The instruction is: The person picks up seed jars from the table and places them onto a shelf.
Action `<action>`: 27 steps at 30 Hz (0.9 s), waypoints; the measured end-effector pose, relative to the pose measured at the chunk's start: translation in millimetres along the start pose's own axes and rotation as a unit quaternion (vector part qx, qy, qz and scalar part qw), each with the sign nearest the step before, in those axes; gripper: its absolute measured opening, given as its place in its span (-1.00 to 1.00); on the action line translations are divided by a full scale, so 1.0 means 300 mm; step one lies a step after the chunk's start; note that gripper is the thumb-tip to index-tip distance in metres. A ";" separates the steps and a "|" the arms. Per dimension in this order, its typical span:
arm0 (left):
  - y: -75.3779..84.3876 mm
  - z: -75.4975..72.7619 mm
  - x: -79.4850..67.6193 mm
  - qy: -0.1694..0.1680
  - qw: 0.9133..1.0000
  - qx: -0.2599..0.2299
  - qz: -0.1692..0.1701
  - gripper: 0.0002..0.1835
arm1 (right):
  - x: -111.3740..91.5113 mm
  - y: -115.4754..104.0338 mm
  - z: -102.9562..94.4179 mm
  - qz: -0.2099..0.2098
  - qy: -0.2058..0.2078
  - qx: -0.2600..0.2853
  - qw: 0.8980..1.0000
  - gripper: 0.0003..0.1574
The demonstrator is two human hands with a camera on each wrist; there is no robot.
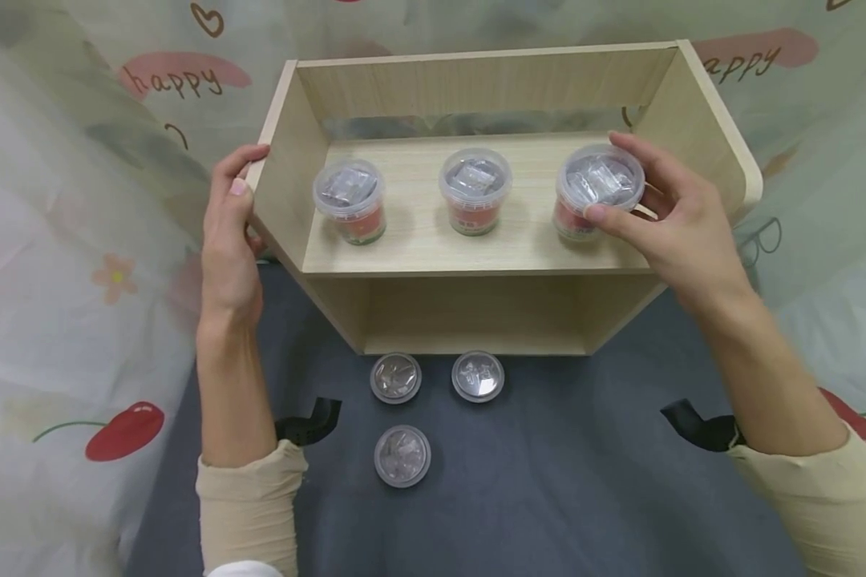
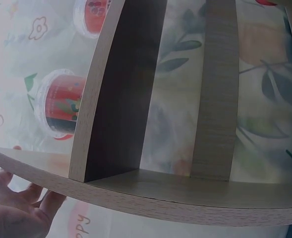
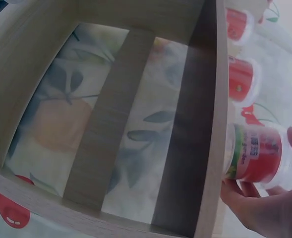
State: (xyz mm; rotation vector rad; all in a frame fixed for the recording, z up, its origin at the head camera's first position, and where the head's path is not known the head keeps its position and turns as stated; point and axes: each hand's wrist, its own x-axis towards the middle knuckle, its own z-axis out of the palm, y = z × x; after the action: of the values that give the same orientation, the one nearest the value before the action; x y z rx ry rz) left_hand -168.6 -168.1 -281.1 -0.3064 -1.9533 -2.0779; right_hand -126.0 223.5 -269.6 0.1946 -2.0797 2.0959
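My right hand [image 1: 681,212] grips a clear plastic cup [image 1: 600,180] with a red label and clear lid, thumb and fingers around its rim. The right wrist view shows this cup [image 3: 257,153] at the edge of the upper shelf board. Two like cups stand on the same board, a middle cup [image 1: 475,192] and a left cup [image 1: 350,200]. My left hand [image 1: 232,220] holds the left side panel of the pale wooden shelf [image 1: 433,260], thumb on its front edge. In the left wrist view, fingers of the left hand [image 2: 19,206] show behind that panel.
Below the shelf's lower compartment [image 1: 476,316], several round clear-lidded containers lie on the dark grey cloth: a left one [image 1: 396,377], a right one [image 1: 478,377] and a nearer one [image 1: 402,456]. A printed curtain [image 1: 115,200] hangs behind and beside the shelf.
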 end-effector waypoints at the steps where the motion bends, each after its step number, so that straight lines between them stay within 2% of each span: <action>1: 0.000 -0.001 0.000 0.000 1.000 0.000 0.000 -0.58 | 0.004 0.005 0.001 0.003 0.008 -0.001 1.000 -0.14; 7: 0.000 -0.003 -0.001 -0.003 1.000 -0.003 0.003 -0.58 | 0.024 0.029 0.002 0.005 0.039 0.001 0.999 -0.11; 18: 0.000 -0.005 0.003 -0.006 1.000 -0.005 0.000 -0.58 | 0.047 0.054 0.017 0.022 0.031 -0.033 0.999 -0.14; 27: -0.009 -0.011 -0.007 -0.020 1.000 0.016 0.014 -0.56 | 0.053 0.065 0.014 0.034 0.019 -0.133 0.990 -0.14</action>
State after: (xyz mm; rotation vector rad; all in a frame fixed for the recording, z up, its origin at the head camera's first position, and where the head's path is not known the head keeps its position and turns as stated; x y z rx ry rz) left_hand -167.5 -171.2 -284.6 -0.3696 -1.9920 -2.0374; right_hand -145.9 219.8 -285.2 0.0453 -2.3434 1.8143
